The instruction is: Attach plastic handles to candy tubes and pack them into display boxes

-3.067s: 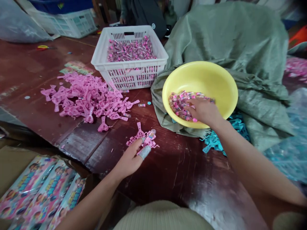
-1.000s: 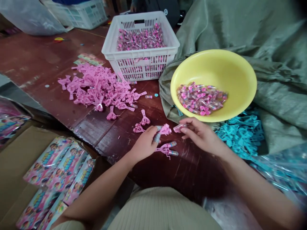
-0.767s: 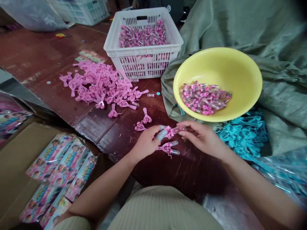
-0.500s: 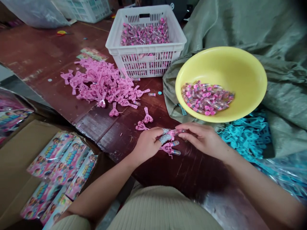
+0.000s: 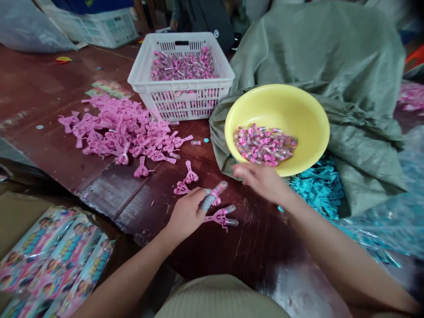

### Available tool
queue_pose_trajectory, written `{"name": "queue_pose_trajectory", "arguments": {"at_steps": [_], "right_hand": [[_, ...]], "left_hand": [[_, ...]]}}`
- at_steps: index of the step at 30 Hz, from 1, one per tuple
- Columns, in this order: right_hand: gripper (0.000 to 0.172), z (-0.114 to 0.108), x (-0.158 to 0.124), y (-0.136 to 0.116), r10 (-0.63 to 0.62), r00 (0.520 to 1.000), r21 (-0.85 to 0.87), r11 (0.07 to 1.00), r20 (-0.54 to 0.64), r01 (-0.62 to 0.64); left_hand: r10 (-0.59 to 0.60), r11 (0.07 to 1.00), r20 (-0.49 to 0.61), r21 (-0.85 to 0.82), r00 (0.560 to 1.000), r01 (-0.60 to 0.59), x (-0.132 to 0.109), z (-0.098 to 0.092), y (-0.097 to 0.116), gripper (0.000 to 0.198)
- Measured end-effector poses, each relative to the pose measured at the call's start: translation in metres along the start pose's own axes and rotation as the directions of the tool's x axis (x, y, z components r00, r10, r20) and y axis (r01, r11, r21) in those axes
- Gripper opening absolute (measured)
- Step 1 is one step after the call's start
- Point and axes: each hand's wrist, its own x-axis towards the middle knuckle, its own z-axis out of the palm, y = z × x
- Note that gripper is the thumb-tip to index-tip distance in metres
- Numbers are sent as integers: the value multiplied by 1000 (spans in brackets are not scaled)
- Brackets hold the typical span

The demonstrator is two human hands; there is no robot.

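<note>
My left hand (image 5: 187,212), with grey wrapping on its fingertips, is closed on a pink plastic piece (image 5: 216,199) that has a clear capsule tube (image 5: 220,187) in it. Below that hand, a similar pink piece (image 5: 218,216) with two capsule tubes lies on the table. My right hand (image 5: 260,179) is slightly blurred at the near rim of the yellow bowl (image 5: 313,128). Its fingers are stretched forward and I see nothing in them. Pink-capped capsule tubes (image 5: 265,143) lie in the bowl. Two loose pink pieces (image 5: 190,173) rest beyond my left hand.
A pile of pink pieces (image 5: 115,128) spreads over the table's left. Behind it stands a white crate (image 5: 182,84) of capsule tubes. Turquoise pieces (image 5: 319,190) lie beside the bowl, near green sheeting (image 5: 314,44). Printed packs (image 5: 53,256) fill a carton at lower left.
My right hand has let go of the capsule tube and moved up toward the bowl. The tube stays in the pink piece in my left hand. The view has shifted.
</note>
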Motion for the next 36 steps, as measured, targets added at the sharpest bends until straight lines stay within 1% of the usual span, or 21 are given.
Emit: {"name": "queue_pose_trajectory", "arguments": {"at_steps": [2,3,4,5,7,9,10,12,13,15,16,18,20,22,24,26,29,30,32,34,36], "right_hand": [[39,-21,22,21,139,979,-243,954,-151,-173],[34,-30,32,33,214,962,-344,902,-171,-261],[29,-36,42,46,279,947,-414,852,-158,-320],[24,-41,49,57,326,937,-449,824,-124,-346],[18,-45,57,75,350,935,-453,826,-54,-335],[18,-48,55,82,319,948,-446,848,-4,-287],[20,-49,50,81,292,956,-438,861,13,-257],[32,-51,34,70,206,978,-416,892,25,-177],[40,-50,23,61,131,991,-360,926,27,-113],[44,-39,-1,38,-49,998,-105,993,33,52],[41,-29,-13,26,-134,991,80,988,25,132],[29,-4,-32,4,-223,975,373,905,6,204],[22,20,-43,-9,-243,970,466,859,3,214],[21,33,-47,-14,-279,960,424,869,-7,256],[21,35,-48,-13,-350,936,325,883,-22,338],[22,33,-49,-13,-425,905,238,876,-31,419],[23,33,-52,-13,-462,887,215,866,0,451],[22,35,-53,-12,-454,891,223,871,25,437],[20,41,-56,-11,-408,910,241,893,78,380],[20,49,-57,-9,-321,936,282,920,146,272],[24,56,-57,-8,-218,945,368,922,245,117]], "left_hand": [[-144,976,15,-164,990,144,1,-4,-8,19],[-187,953,24,-240,982,187,1,-4,-11,18],[-217,928,33,-302,976,216,1,-2,-15,17],[-238,906,39,-350,971,236,1,0,-17,19],[-268,874,34,-412,963,258,1,6,-20,25],[-301,850,13,-450,954,274,2,12,-20,26],[-314,836,1,-473,949,278,2,13,-18,26],[-332,797,-3,-537,943,279,3,13,-12,28],[-336,764,10,-582,942,279,3,12,-9,29],[-325,675,69,-682,943,282,4,9,0,30],[-310,625,108,-725,945,288,5,8,4,31],[-267,543,172,-786,948,295,5,9,12,32],[-227,511,194,-810,954,286,5,10,17,34],[-197,528,187,-807,962,264,4,11,20,34],[-167,591,165,-773,972,232,2,11,21,31],[-143,704,103,-688,984,174,-2,10,21,24],[-92,900,-54,-431,994,60,-9,10,20,14],[-60,940,-92,-340,994,25,-12,12,19,12],[18,977,-128,-207,992,-45,-18,17,15,13],[83,984,-141,-147,987,-104,-23,22,9,15],[101,980,-137,-158,985,-122,-25,26,3,16]]}}
